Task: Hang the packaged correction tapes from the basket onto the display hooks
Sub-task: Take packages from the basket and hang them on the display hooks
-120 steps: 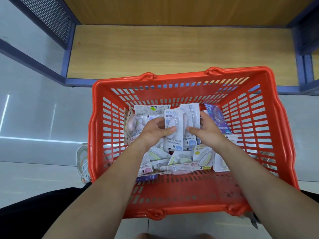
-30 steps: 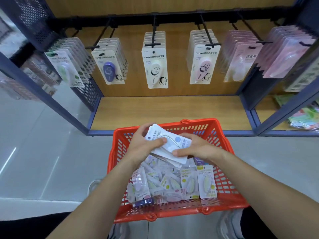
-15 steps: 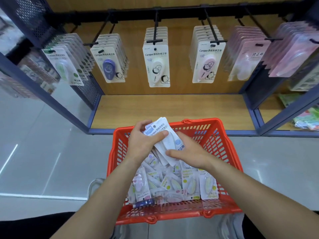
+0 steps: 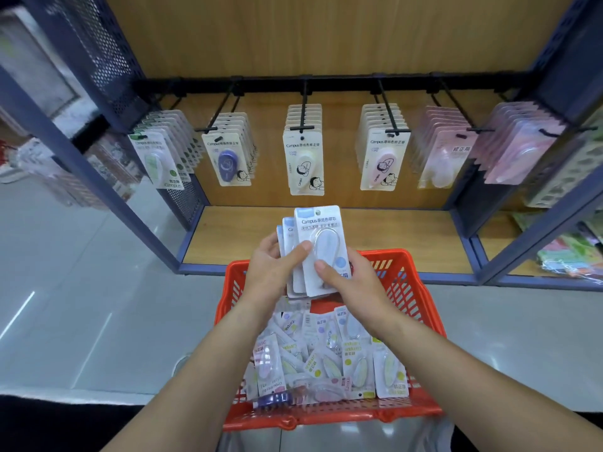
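1. At the left edge of the frame, other racks are seen, but they are too blurred for the goods on them to be told.
2. Across the upper middle, hung packs (image 4: 305, 164) are carried on the display hooks (image 4: 303, 109). They are faced forward, most likely so that they can be seen by shoppers.
3. The left side of a stack of packaged correction tapes (image 4: 321, 249) is gripped by the left hand (image 4: 274, 272), with the thumb pressed on the front.
4. The stack is held upright in the middle of the frame, below the hooks. It is fanned a little, perhaps so that one pack can be picked off. The number of packs cannot be told, and the hanging holes are hard to make out.
5. The front pack is pinched low down by the right hand (image 4: 352, 278). Its fingers are hidden behind the stack.
6. Under the hands, many loose packs (image 4: 326, 360) are heaped in the red basket (image 4: 424, 308), close for reaching.
7. At the right edge, bright goods are blurred and cut off.
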Demonstrator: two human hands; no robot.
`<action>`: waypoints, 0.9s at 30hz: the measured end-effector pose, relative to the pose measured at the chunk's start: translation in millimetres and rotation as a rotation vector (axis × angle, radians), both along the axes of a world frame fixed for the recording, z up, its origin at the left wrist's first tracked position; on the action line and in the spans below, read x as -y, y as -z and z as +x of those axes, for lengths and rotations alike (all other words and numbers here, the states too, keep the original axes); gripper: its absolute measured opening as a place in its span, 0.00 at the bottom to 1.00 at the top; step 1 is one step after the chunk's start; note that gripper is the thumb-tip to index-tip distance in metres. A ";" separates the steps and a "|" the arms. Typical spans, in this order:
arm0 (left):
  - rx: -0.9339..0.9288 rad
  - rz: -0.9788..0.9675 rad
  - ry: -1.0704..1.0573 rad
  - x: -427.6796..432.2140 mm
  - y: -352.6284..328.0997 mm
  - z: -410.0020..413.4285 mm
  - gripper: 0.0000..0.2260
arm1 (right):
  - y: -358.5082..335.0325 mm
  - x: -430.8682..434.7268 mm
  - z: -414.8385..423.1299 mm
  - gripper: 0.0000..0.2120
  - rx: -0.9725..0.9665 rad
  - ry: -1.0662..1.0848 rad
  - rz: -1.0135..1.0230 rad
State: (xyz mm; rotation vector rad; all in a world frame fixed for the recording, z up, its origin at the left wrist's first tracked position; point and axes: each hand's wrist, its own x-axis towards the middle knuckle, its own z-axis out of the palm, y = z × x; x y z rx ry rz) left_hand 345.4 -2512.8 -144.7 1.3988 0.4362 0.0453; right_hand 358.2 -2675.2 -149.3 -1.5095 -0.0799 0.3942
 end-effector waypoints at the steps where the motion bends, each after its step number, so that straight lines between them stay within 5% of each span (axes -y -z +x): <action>1: 0.013 0.002 0.007 -0.1 -5.9 -1.1 0.17 | -4.7 -0.9 -0.1 0.15 0.012 0.011 -0.002; 11: 0.094 0.148 0.025 -0.1 -62.9 -12.3 0.32 | -57.0 -8.7 -0.3 0.14 0.061 0.107 0.031; 22: 0.234 0.172 0.084 -15.8 -113.1 -17.4 0.22 | -100.3 -23.0 -2.5 0.15 0.184 0.135 0.032; 27: 0.310 0.169 0.048 3.1 -136.8 -17.4 0.17 | -124.5 -14.1 1.0 0.10 0.146 0.203 0.187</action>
